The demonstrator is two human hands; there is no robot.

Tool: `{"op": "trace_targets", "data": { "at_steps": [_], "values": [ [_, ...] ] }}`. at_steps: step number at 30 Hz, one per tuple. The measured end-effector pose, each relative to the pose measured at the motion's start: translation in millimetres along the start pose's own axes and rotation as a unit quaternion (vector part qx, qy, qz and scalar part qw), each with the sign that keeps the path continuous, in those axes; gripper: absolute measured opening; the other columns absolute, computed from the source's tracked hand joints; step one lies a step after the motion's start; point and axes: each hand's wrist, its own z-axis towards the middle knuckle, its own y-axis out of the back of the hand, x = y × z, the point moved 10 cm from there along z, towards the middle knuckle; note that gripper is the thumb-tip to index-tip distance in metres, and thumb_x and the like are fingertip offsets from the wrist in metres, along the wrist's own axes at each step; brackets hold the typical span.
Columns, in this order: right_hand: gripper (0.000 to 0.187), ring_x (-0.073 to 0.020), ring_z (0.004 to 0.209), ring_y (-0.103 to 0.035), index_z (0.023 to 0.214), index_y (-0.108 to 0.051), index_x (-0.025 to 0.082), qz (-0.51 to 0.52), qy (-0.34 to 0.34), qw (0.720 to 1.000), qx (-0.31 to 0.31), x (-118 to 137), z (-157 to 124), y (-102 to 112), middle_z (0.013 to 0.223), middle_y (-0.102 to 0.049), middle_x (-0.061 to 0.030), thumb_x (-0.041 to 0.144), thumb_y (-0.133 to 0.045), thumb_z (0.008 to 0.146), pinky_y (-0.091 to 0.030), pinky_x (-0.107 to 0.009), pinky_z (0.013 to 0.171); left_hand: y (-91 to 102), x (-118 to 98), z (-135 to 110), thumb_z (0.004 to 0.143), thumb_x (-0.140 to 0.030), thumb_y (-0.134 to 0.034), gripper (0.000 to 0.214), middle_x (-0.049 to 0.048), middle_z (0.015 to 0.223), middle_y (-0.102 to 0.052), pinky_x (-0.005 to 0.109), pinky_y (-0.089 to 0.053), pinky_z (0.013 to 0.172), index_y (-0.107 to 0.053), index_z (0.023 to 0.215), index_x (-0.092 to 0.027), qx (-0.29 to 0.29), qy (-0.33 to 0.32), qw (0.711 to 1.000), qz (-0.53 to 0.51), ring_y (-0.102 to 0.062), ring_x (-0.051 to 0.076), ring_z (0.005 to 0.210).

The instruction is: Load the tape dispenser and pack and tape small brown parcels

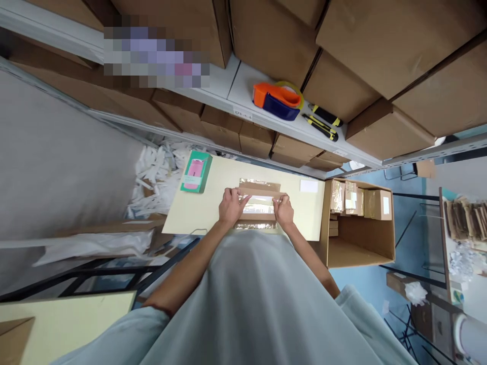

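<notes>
A small cardboard box (257, 217) lies on the pale table in front of me, with shiny clear tape along its far and near flaps. White strips show along its middle; I cannot tell whether they are paper or a label. My left hand (229, 207) grips the left end, its thumb along the edge. At the right end, my right hand (283, 209) pinches the box near its far corner. A green box with a pink picture (196, 172) lies to the left, and a white card (309, 186) lies to the right.
An open carton (361, 251) holding several small boxes stands at the table's (220, 170) right end. On the shelf above lie an orange-and-blue tape dispenser (277, 100) and yellow-black box cutters (320, 126). Paper scraps (155, 170) are heaped at the left.
</notes>
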Motion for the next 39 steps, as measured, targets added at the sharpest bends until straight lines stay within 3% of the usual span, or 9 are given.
{"op": "trace_targets", "data": {
  "at_steps": [3,6,11,14,18,27,32,35,39],
  "values": [
    [0.02,-0.0358,0.135,-0.073,0.118,-0.057,0.021,-0.016,0.034,0.999,-0.018,9.9,-0.7,18.1,0.149,-0.068,-0.0254,0.042,-0.056,0.116,-0.063,-0.05,0.107,8.1,-2.5,5.4,0.103,-0.055,-0.065,0.034,0.022,0.132,-0.063,0.057,-0.061,0.107,-0.06,0.112,-0.023,-0.007,-0.03,0.999,-0.013,-0.068,0.044,0.129],
    [0.02,-0.0416,0.156,-0.061,0.117,-0.063,0.018,-0.047,0.12,0.988,-0.088,49.4,20.6,72.7,0.162,-0.06,-0.0335,0.037,-0.059,0.115,-0.055,-0.06,0.124,39.0,-30.8,26.2,0.102,-0.043,-0.064,0.022,0.0262,0.148,-0.06,0.064,-0.054,0.12,-0.063,0.107,-0.022,-0.064,-0.081,0.993,-0.052,-0.061,0.047,0.145],
    [0.048,-0.0377,0.159,-0.055,0.156,-0.055,0.01,-0.113,0.303,0.913,-0.248,188.8,93.5,219.0,0.167,-0.057,-0.0305,0.038,-0.039,0.12,-0.044,-0.059,0.135,140.0,-153.1,82.5,0.108,-0.03,-0.055,0.017,0.0196,0.15,-0.066,0.057,-0.05,0.128,-0.069,0.113,-0.023,-0.189,-0.196,0.947,-0.168,-0.063,0.037,0.145],
    [0.058,-0.0416,0.157,-0.054,0.165,-0.043,0.003,-0.183,0.316,0.901,-0.236,256.5,147.8,259.1,0.164,-0.057,-0.0333,0.03,-0.043,0.114,-0.043,-0.063,0.133,198.7,-220.0,98.7,0.108,-0.027,-0.056,0.017,0.0164,0.146,-0.069,0.053,-0.05,0.129,-0.071,0.116,-0.024,-0.252,-0.245,0.913,-0.208,-0.065,0.033,0.141],
    [0.053,-0.0469,0.15,-0.058,0.152,-0.05,-0.004,-0.258,0.218,0.931,-0.136,273.2,196.4,249.9,0.158,-0.06,-0.0397,0.023,-0.052,0.105,-0.046,-0.065,0.128,230.6,-244.5,82.2,0.107,-0.022,-0.057,0.019,0.0142,0.142,-0.072,0.05,-0.051,0.128,-0.073,0.117,-0.024,-0.282,-0.262,0.892,-0.237,-0.068,0.03,0.139],
    [0.057,-0.0413,0.138,-0.072,0.159,-0.045,0.0,-0.255,0.217,0.938,-0.088,264.0,205.8,256.0,0.147,-0.073,-0.033,0.027,-0.056,0.109,-0.053,-0.056,0.125,194.4,-208.6,53.0,0.104,-0.02,-0.061,0.014,0.0094,0.118,-0.082,0.046,-0.06,0.111,-0.075,0.104,-0.024,-0.202,-0.186,0.916,-0.291,-0.077,0.029,0.116],
    [0.059,-0.0323,0.122,-0.075,0.146,-0.056,0.01,0.113,0.28,0.948,-0.103,233.7,127.2,239.5,0.138,-0.078,-0.0234,0.057,-0.06,0.111,-0.06,-0.051,0.116,192.8,-175.1,18.3,0.103,-0.026,-0.068,0.009,0.0077,0.112,-0.083,0.043,-0.064,0.106,-0.076,0.102,-0.024,-0.211,-0.179,0.895,-0.349,-0.079,0.026,0.11],
    [0.073,-0.0273,0.117,-0.076,0.135,-0.067,0.018,0.339,0.269,0.901,-0.03,203.3,56.6,191.7,0.13,-0.081,-0.015,0.082,-0.069,0.1,-0.062,-0.044,0.113,182.7,-149.8,-19.8,0.107,-0.035,-0.071,0.017,0.007,0.113,-0.083,0.04,-0.067,0.101,-0.079,0.117,-0.024,-0.185,-0.191,0.89,-0.37,-0.079,0.024,0.105],
    [0.079,-0.0259,0.117,-0.077,0.135,-0.07,0.021,0.45,0.195,0.871,0.02,179.6,-18.9,137.6,0.127,-0.082,-0.012,0.085,-0.081,0.091,-0.064,-0.041,0.111,178.5,-126.6,-72.3,0.106,-0.037,-0.08,0.018,0.005,0.109,-0.081,0.037,-0.069,0.094,-0.08,0.12,-0.025,-0.192,-0.204,0.889,-0.363,-0.08,0.022,0.098]
  ]
}}
